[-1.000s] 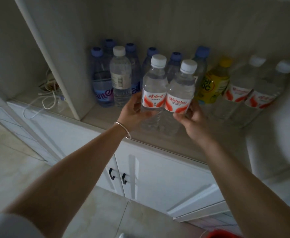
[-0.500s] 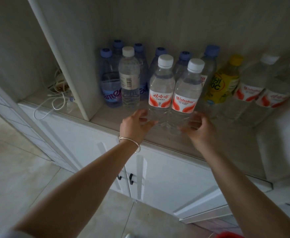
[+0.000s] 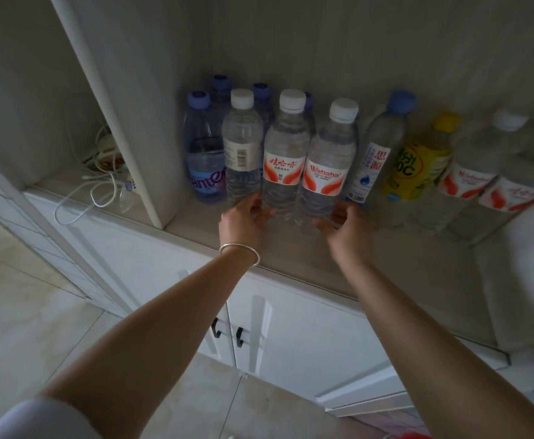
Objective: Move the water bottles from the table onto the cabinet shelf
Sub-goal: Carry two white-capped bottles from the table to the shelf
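where the two red-labelled water bottles stand upright and side by side on the cabinet shelf (image 3: 196,223), just behind its front edge, each is met low on its ribbed base by one hand. left bottle (image 3: 286,160): white cap, chinese characters on the label; the left hand (image 3: 243,221) is at its base, fingers curled against the left side of the plastic. right bottle (image 3: 329,166): white cap, "wahaha" on the label; the right hand (image 3: 349,224) cups its base from the right, fingers bent round the lower wall. whether either hand squeezes or merely touches cannot be told. a silver bangle (image 3: 240,251) circles the left wrist. just left of the pair, touching or nearly so, stands a clear bottle with a white label (image 3: 242,147); behind and left of it, blue-capped bottles (image 3: 204,150) reach toward the back wall. to the right along the shelf: a blue-capped clear bottle (image 3: 383,147), a yellow bottle (image 3: 417,166), then two more red-labelled bottles (image 3: 468,175) toward the right-hand corner. beyond the white upright divider (image 3: 126,128), the left compartment holds white cables (image 3: 101,185). below the shelf edge, white cabinet doors (image 3: 307,337) carry dark handles.
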